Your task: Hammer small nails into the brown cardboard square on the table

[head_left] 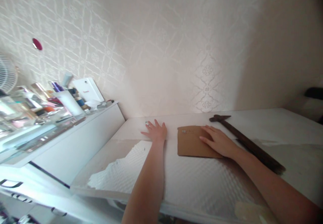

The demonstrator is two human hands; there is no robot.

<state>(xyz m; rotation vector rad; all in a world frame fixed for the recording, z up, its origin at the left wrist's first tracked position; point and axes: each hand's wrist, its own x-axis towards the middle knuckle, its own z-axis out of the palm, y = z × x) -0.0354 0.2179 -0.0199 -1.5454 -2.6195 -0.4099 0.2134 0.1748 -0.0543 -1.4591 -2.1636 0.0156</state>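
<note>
My left hand [156, 132] lies on the white tabletop [174, 180], fingers spread. A tiny pale and dark thing [146, 123] sits by its fingertips, too small to name. To the right is a flat brown piece of cardboard [191, 145] with a small shiny bit and faint marks near its upper edge. My right hand [219, 141] rests on the cardboard's right part, fingers stretched out and covering that side. Beyond my right hand lies a dark hammer [248, 138], its head toward the wall and its long handle running down to the right.
A patterned wall [161, 66] rises behind the table. At left stands a white dresser [83, 143] crowded with bottles and tubes, along with a white box [88, 89]. A fan [7, 72] shows at the far left. The tabletop covering looks torn and quilted in places.
</note>
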